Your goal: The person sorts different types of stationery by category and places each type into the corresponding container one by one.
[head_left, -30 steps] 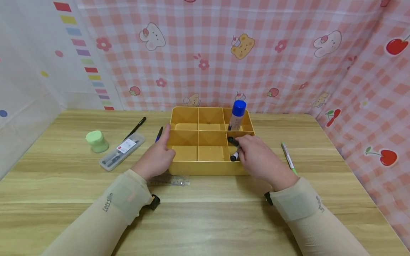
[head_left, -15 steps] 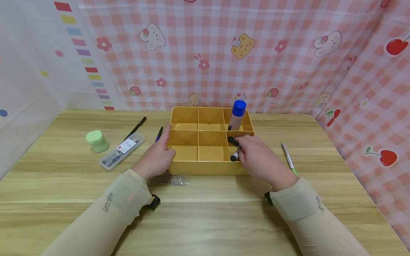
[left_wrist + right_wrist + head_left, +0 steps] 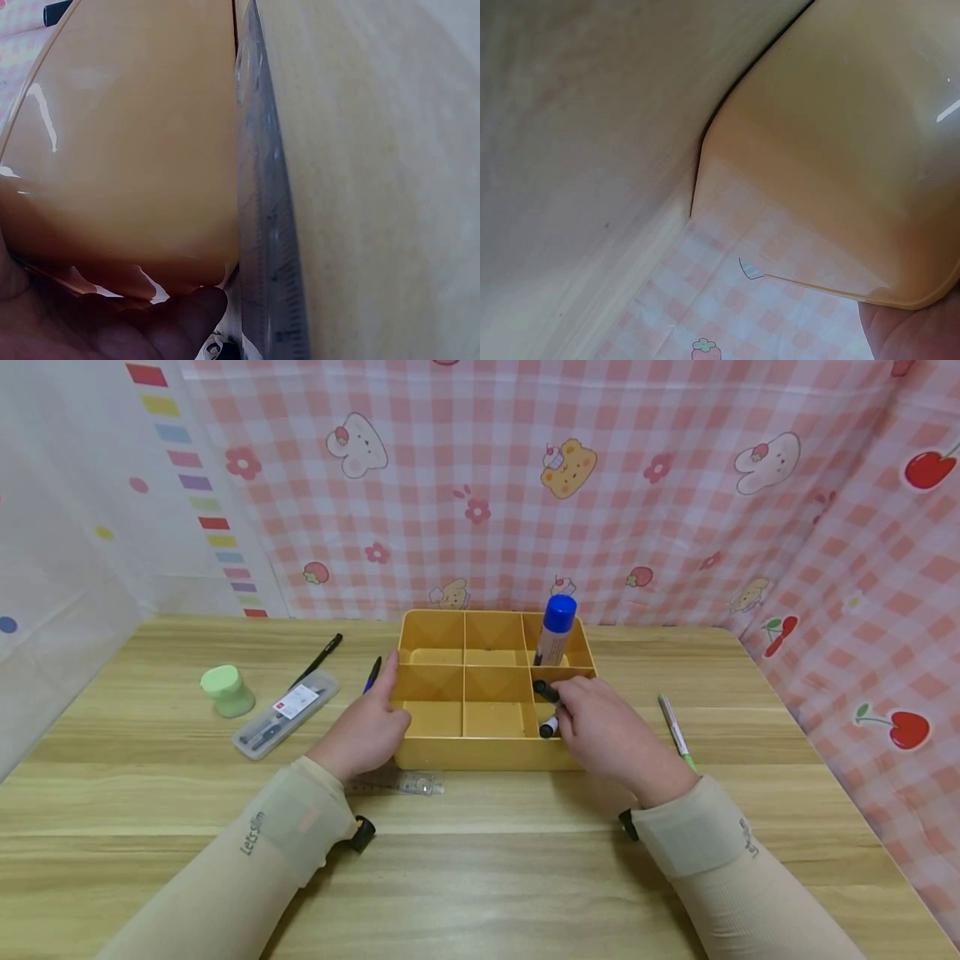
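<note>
A yellow six-compartment organizer box point(image 3: 491, 754) sits mid-table. My left hand point(image 3: 365, 731) rests against its left side, index finger stretched along the wall. In the left wrist view, fingertips point(image 3: 202, 304) touch the box's outer wall. At the front right compartment, my right hand point(image 3: 611, 727) reaches over the rim and pinches a black-capped marker point(image 3: 546, 692); its fingertips are hidden. Below it shows a second, white marker point(image 3: 551, 727) with a black cap. A blue-capped glue stick point(image 3: 557, 631) stands in the back right compartment. The right wrist view has the box's outer wall point(image 3: 840, 172).
Left lie a clear pencil-lead case point(image 3: 288, 714), a black pen point(image 3: 318, 658) and a blue pen point(image 3: 372, 674), beside a green sponge-like block point(image 3: 227, 692). A clear ruler point(image 3: 412, 783) lies before the box. To the right is a green-tipped pen point(image 3: 675, 727).
</note>
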The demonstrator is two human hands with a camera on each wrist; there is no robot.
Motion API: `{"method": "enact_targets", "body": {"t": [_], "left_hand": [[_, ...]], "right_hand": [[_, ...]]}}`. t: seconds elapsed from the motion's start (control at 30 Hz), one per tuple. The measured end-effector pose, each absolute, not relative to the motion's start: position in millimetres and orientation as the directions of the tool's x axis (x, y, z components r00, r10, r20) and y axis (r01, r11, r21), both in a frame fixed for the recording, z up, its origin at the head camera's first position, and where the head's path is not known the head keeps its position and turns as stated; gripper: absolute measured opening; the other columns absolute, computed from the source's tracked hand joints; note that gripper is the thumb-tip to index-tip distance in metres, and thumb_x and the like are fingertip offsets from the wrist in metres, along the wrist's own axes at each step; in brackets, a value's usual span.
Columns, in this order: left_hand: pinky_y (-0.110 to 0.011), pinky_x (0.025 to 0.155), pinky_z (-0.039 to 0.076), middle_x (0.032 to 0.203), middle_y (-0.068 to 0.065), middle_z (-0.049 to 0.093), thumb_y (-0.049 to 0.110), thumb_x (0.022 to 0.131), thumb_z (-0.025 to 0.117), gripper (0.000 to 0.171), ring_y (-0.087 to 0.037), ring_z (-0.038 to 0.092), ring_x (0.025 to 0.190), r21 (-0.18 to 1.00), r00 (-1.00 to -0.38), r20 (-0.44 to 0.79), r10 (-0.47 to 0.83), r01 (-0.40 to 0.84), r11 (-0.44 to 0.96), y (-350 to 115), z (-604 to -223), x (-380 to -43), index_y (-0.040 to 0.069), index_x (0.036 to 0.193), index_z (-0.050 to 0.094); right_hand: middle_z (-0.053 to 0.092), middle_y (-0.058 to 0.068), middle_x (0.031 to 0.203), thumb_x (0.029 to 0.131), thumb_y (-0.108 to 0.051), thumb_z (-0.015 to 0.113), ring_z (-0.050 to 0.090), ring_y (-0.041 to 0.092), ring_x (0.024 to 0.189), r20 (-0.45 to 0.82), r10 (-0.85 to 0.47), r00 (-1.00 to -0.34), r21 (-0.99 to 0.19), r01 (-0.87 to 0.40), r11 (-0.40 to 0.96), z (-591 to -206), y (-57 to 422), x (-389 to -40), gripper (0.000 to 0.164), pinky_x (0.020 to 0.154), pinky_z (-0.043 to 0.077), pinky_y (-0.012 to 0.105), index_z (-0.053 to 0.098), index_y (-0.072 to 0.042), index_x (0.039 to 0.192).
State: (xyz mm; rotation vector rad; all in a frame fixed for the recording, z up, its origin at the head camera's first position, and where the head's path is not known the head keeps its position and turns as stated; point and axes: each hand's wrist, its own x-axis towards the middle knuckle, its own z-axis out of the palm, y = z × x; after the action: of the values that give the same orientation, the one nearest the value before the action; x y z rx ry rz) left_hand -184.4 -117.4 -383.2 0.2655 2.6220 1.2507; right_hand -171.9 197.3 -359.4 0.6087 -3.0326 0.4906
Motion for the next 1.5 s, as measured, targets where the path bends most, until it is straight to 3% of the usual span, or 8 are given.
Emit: {"method": "enact_targets", "body": {"t": [1.5], "left_hand": [[-0.054,0.132,0.017,0.179,-0.004,0.002,0.015,0.103,0.041,0.086,-0.028,0.018,0.162,0.799,-0.962,-0.139,0.236,0.032,0.6,-117.3,-384.3,-183.7,0.025,0.169,-0.013]], "right_hand": [[0.069,0.016,0.134,0.108,-0.012,0.051,0.059,0.035,0.121,0.046,-0.371,-0.928,-0.309,-0.366,0.878,-356.1,195.1,-167.7,0.033,0.109,0.05,0.056,0.064,0.001,0.136]]}}
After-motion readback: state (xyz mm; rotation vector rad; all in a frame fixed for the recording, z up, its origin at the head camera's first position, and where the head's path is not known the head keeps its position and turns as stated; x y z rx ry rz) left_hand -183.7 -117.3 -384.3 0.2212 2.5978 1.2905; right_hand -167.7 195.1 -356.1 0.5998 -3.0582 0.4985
